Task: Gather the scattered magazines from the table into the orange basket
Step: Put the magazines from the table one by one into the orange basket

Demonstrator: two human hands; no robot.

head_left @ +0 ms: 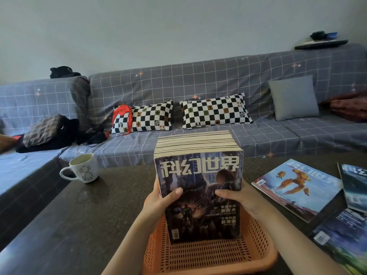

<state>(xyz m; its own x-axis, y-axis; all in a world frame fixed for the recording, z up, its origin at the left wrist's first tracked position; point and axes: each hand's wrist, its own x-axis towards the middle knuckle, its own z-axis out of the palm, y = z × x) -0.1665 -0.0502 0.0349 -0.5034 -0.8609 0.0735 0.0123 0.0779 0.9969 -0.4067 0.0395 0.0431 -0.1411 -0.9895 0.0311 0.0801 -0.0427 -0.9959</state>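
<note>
Dark table (pixel 99 205) near sofa: left hand (pixel 158 201) & right hand (pixel 238 197) grip upright magazine stack (pixel 198 175), its bottom inside orange basket (pixel 208 257); stack hides fingers. Right-edge magazines (pixel 297 187) cut off.

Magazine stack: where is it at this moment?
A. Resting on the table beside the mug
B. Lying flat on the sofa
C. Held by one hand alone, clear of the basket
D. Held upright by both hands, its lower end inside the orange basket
D: the left hand and right hand grip the sides of the stack, whose bottom sits within the basket.
</note>
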